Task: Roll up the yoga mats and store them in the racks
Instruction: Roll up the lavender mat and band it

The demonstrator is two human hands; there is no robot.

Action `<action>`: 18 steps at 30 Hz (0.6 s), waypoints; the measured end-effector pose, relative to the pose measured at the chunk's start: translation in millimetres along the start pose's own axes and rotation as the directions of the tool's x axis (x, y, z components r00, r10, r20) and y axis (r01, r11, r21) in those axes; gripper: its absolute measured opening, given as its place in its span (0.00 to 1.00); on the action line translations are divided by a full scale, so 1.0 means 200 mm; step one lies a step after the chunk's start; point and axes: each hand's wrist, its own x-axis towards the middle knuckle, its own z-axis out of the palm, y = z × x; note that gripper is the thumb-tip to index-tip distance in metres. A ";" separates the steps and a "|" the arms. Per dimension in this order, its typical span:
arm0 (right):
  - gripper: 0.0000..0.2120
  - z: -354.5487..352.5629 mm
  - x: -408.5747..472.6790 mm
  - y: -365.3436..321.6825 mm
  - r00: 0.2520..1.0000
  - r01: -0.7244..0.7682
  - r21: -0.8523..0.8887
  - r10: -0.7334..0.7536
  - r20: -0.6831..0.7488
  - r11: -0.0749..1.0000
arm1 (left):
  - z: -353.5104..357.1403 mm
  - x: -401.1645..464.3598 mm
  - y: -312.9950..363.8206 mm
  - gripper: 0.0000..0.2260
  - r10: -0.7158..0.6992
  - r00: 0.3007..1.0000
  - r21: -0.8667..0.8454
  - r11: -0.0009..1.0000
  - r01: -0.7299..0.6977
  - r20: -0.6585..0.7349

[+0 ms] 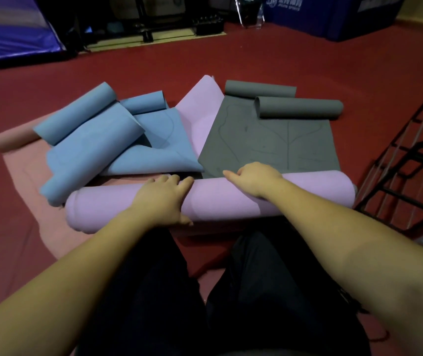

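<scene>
A pink yoga mat (220, 199) lies partly rolled into a thick roll across the floor in front of my knees; its unrolled far end shows between the other mats. My left hand (161, 196) rests on top of the roll left of the middle, fingers spread flat and thumb down its near side. My right hand (254, 176) presses on the roll's far upper edge, fingers extended. A crumpled blue mat (102, 140) lies on the pink mat at the left. A grey mat (269, 140) with curled far ends lies on it at the right.
A salmon mat (23, 160) is spread flat under the pile at the left. A black wire rack (410, 170) stands on the red floor at the right. Dark equipment, a blue box and a blue tent line the far wall.
</scene>
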 end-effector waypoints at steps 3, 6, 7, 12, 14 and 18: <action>0.36 -0.08 -0.02 -0.03 0.996 0.018 0.006 -0.019 0.087 1.000 | -0.09 -0.03 -0.04 0.48 0.037 0.999 -0.057 0.998 -0.035 0.026; 0.33 -0.21 -0.02 -0.07 0.974 0.026 0.059 -0.038 0.223 0.998 | -0.20 -0.05 -0.09 0.47 0.056 0.994 -0.148 0.988 -0.042 0.096; 0.32 -0.23 -0.02 -0.08 0.963 0.022 0.079 -0.043 0.267 0.997 | -0.22 -0.05 -0.11 0.48 0.070 0.988 -0.201 0.979 -0.041 0.139; 0.31 -0.12 -0.02 -0.08 0.902 -0.009 0.084 -0.028 0.431 0.996 | -0.18 -0.02 -0.11 0.43 0.148 0.910 -0.390 0.921 0.017 0.388; 0.31 -0.08 0.00 -0.07 0.927 -0.023 0.085 -0.010 0.376 0.996 | -0.15 0.03 -0.12 0.39 0.155 0.892 -0.465 0.883 0.067 0.424; 0.26 -0.04 0.03 -0.04 1.000 0.024 0.014 -0.024 0.019 1.000 | -0.12 0.13 -0.19 0.37 0.135 0.851 -0.568 0.795 0.213 0.507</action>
